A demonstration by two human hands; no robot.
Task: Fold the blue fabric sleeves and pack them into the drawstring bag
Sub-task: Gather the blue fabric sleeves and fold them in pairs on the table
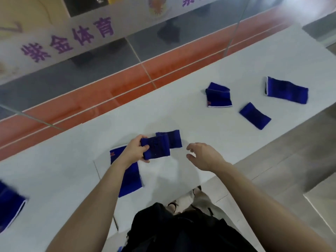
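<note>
My left hand (136, 149) grips a folded blue sleeve (157, 149) by its left end, a little above the white table (181, 113). My right hand (203, 155) hovers just right of it, fingers apart, holding nothing. Behind the held sleeve lies another blue sleeve (175, 138). A longer blue sleeve (130, 179) lies flat under my left forearm. The black drawstring bag (174, 230) sits at the table's near edge, below my arms.
Three more blue sleeves lie at the far right of the table: one folded (219, 95), one flat (255, 115), one long (287, 90). Another blue sleeve (10, 204) lies at the left edge. Beyond the table's far edge is an orange and grey floor (101, 91).
</note>
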